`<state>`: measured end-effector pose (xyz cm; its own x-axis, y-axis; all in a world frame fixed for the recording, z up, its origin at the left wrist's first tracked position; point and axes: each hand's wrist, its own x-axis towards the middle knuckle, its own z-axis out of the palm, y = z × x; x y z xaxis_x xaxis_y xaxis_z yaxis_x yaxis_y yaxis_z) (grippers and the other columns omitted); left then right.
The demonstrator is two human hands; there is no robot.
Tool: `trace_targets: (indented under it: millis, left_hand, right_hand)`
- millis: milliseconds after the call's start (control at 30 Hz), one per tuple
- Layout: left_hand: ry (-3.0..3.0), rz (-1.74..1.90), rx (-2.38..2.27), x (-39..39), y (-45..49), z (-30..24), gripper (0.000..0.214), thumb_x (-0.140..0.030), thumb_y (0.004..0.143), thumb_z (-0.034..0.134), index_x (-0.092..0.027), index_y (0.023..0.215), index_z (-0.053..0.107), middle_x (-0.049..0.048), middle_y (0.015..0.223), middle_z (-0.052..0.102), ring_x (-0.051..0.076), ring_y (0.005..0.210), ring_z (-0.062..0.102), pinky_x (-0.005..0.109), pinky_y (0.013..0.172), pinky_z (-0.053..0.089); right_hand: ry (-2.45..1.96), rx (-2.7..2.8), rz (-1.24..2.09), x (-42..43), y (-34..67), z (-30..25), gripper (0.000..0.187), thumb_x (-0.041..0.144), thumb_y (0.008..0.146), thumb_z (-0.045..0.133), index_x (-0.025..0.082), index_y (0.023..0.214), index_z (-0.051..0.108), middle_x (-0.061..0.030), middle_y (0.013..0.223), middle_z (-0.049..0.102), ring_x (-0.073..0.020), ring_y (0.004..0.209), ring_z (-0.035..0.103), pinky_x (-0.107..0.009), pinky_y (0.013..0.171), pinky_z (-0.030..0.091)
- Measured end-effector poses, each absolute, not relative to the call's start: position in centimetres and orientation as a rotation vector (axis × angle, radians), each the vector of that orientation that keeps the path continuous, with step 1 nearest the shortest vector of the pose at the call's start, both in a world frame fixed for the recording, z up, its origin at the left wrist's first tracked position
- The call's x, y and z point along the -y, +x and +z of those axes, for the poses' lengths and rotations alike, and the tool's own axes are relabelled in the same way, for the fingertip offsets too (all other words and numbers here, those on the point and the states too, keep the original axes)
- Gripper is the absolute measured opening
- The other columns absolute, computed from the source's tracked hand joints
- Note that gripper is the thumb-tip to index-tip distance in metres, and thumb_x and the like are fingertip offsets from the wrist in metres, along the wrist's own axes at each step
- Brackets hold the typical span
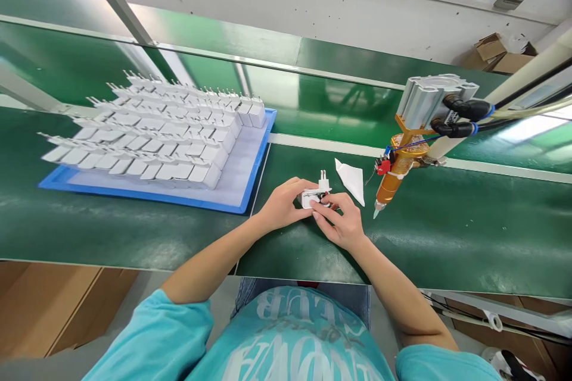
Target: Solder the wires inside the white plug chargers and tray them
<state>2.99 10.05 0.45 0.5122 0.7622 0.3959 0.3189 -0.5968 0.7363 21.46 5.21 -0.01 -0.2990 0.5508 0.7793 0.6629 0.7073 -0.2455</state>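
Note:
Between both hands, just above the green bench, is a white plug-in power adapter [311,197], its two pins pointing away from me. Dark inner parts show at its right side, so the casing looks partly open. My left hand [286,202] grips the adapter's left end between thumb and fingers. On the other side, my right hand [342,221] has its fingertips pressed on the front and right of the adapter. A folded white paper or cloth [351,181] lies just beyond my right hand.
A blue tray [243,199] with rows of white adapters [152,137] stands to the left. An orange dispensing nozzle [388,187] hangs from a pneumatic arm [435,101] at right, its tip near my right hand. A cardboard box [498,55] sits at the far right.

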Motion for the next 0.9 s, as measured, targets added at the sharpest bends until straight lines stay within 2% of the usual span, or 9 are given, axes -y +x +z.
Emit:
trace_targets:
  millis: [100, 200, 267, 333, 433, 533, 633, 733, 900]
  left_hand:
    - [2.163, 0.957, -0.878, -10.0, 2.9, 0.8, 0.026, -0.030, 0.081, 0.065, -0.020, 0.104, 0.061, 0.0031, 0.093, 0.068, 0.017, 0.081, 0.062, 0.028, 0.069, 0.051]
    - [2.179, 0.937, -0.919, -10.2, 2.9, 0.6, 0.030, -0.035, 0.081, 0.065, -0.020, 0.105, 0.057, 0.0028, 0.095, 0.068, 0.016, 0.079, 0.063, 0.026, 0.066, 0.050]
    - [2.277, 0.959, -0.955, -10.4, 2.9, 0.1, 0.033, -0.039, 0.080, 0.066, -0.020, 0.104, 0.055, 0.0028, 0.095, 0.068, 0.016, 0.079, 0.064, 0.025, 0.065, 0.049]
    - [2.445, 1.000, -0.983, -10.5, 3.0, -0.4, 0.032, -0.041, 0.078, 0.066, -0.020, 0.101, 0.055, 0.0026, 0.091, 0.068, 0.017, 0.077, 0.063, 0.026, 0.063, 0.047]
    - [2.728, 1.038, -0.981, -10.5, 3.3, -0.8, 0.022, -0.034, 0.080, 0.062, -0.020, 0.096, 0.056, 0.0027, 0.086, 0.070, 0.018, 0.072, 0.058, 0.030, 0.064, 0.044]
    - [2.908, 1.157, -0.962, -10.3, 3.6, -0.9, 0.020, -0.025, 0.083, 0.057, -0.019, 0.102, 0.055, 0.0046, 0.093, 0.071, 0.019, 0.072, 0.056, 0.033, 0.066, 0.041]
    - [2.891, 1.277, -1.042, -10.2, 3.9, -1.0, 0.028, -0.026, 0.084, 0.059, -0.017, 0.110, 0.053, 0.0080, 0.097, 0.070, 0.022, 0.077, 0.057, 0.035, 0.069, 0.041]
    - [2.761, 1.328, -1.131, -10.3, 4.1, -1.2, 0.031, -0.030, 0.084, 0.061, -0.017, 0.110, 0.052, 0.0093, 0.098, 0.069, 0.022, 0.082, 0.060, 0.035, 0.074, 0.043]
    - [2.675, 1.382, -1.131, -10.1, 4.7, -1.6, 0.031, -0.031, 0.083, 0.064, -0.017, 0.109, 0.053, 0.0087, 0.097, 0.066, 0.021, 0.084, 0.059, 0.034, 0.076, 0.044]
  right_hand:
    - [-0.899, 1.973, -0.069, -5.1, 21.4, 0.0, 0.039, 0.013, 0.084, 0.063, 0.028, 0.120, 0.062, -0.0073, 0.097, 0.060, -0.0167, 0.084, 0.058, -0.026, 0.059, 0.054]
    - [-0.872, 1.899, 0.058, -4.9, 21.5, -0.2, 0.051, 0.013, 0.087, 0.058, 0.030, 0.135, 0.050, -0.0093, 0.108, 0.058, -0.0181, 0.089, 0.060, -0.029, 0.064, 0.057]
    - [-0.909, 1.785, 0.173, -4.9, 21.4, -0.3, 0.052, 0.015, 0.088, 0.056, 0.030, 0.138, 0.045, -0.0097, 0.114, 0.058, -0.0174, 0.089, 0.060, -0.030, 0.063, 0.058]
    - [-1.002, 1.674, 0.323, -4.9, 21.4, -0.5, 0.044, 0.020, 0.088, 0.058, 0.029, 0.130, 0.049, -0.0082, 0.113, 0.057, -0.0156, 0.085, 0.059, -0.028, 0.061, 0.057]
    - [-1.147, 1.540, 0.575, -5.2, 21.2, -0.7, 0.028, 0.030, 0.084, 0.066, 0.026, 0.110, 0.057, -0.0032, 0.098, 0.058, -0.0130, 0.077, 0.057, -0.023, 0.056, 0.054]
    - [-1.246, 1.434, 0.731, -5.4, 21.0, -0.6, 0.023, 0.036, 0.080, 0.070, 0.024, 0.096, 0.058, -0.0002, 0.087, 0.058, -0.0123, 0.075, 0.057, -0.021, 0.053, 0.051]
    - [-1.272, 1.387, 0.787, -5.5, 21.0, -0.6, 0.019, 0.037, 0.083, 0.066, 0.025, 0.097, 0.062, -0.0021, 0.094, 0.061, -0.0140, 0.085, 0.059, -0.022, 0.061, 0.053]
    - [-1.220, 1.300, 0.853, -5.6, 21.1, -0.8, 0.023, 0.038, 0.085, 0.065, 0.026, 0.104, 0.064, -0.0043, 0.104, 0.064, -0.0162, 0.094, 0.061, -0.026, 0.071, 0.055]
    - [-1.126, 1.324, 0.831, -5.8, 21.1, -1.1, 0.015, 0.034, 0.085, 0.066, 0.026, 0.097, 0.065, -0.0040, 0.099, 0.067, -0.0173, 0.094, 0.063, -0.031, 0.076, 0.056]
